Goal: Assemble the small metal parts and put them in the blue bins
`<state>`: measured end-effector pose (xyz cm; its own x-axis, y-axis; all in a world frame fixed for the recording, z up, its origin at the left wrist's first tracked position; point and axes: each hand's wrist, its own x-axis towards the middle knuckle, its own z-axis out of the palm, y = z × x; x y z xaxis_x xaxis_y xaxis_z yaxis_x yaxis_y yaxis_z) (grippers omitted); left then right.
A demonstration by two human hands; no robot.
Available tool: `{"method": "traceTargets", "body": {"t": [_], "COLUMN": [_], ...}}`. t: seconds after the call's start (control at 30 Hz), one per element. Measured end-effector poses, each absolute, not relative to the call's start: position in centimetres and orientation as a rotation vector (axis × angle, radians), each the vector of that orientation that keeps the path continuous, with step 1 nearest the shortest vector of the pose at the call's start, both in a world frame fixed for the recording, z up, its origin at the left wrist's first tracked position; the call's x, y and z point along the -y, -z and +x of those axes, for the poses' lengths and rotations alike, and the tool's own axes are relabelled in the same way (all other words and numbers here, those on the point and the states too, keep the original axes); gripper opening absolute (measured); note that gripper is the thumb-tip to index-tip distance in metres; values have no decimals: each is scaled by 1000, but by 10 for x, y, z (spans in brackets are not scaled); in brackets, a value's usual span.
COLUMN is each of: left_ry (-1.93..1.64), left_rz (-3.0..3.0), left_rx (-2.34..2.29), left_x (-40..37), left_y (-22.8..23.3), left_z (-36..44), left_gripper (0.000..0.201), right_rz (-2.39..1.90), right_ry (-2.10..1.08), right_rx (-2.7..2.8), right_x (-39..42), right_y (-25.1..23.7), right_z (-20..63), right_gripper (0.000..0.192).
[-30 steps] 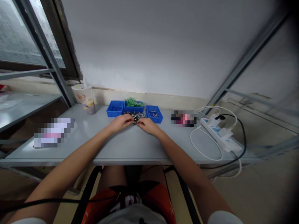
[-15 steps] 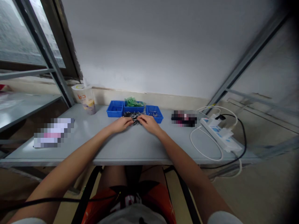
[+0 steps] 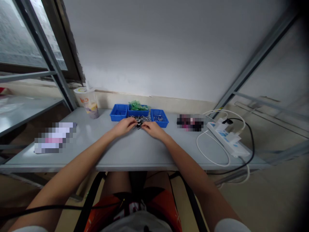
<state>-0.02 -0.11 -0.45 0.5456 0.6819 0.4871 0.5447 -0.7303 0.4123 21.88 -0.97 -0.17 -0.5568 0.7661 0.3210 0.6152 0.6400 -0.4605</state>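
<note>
A pile of small dark and silvery metal pieces (image 3: pixel 140 120) lies on the grey table, too small to name. At its left front edge is my left hand (image 3: pixel 125 126), fingers curled and pinched; what they hold is hidden. My right hand (image 3: pixel 154 129) is at the right front edge, thumb and fingertips together among the pieces. Behind the pile stands a blue bin (image 3: pixel 138 113) with green plastic packets (image 3: pixel 136 105) in it. To the left is another blue bin (image 3: pixel 118 118), and to the right a blue bin (image 3: pixel 164 123) with small silvery pieces inside.
A lidded drink cup (image 3: pixel 88 102) stands at the back left, with a blurred-out flat object (image 3: pixel 55 138) before it. On the right lie a blurred-out dark object (image 3: pixel 190 123), a white power strip (image 3: pixel 229 141) and looping cables (image 3: pixel 214 164). A wall rises behind the table.
My left hand has shifted slightly up and its fingers have moved a little over the pile's edge. The right hand has moved down slightly, showing more of the pile.
</note>
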Motion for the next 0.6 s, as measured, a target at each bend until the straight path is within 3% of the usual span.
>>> {"method": "traceTargets", "body": {"t": [0.6], "left_ry": [-947], "left_rz": [2623], "left_rx": [-990], "left_x": [-3], "left_y": [8], "left_z": [-5], "left_gripper": [21], "right_rz": [-1093], "right_ry": [-415], "right_rx": [2330], "right_x": [4], "right_y": [4], "right_z": [221], "right_gripper": [16]}}
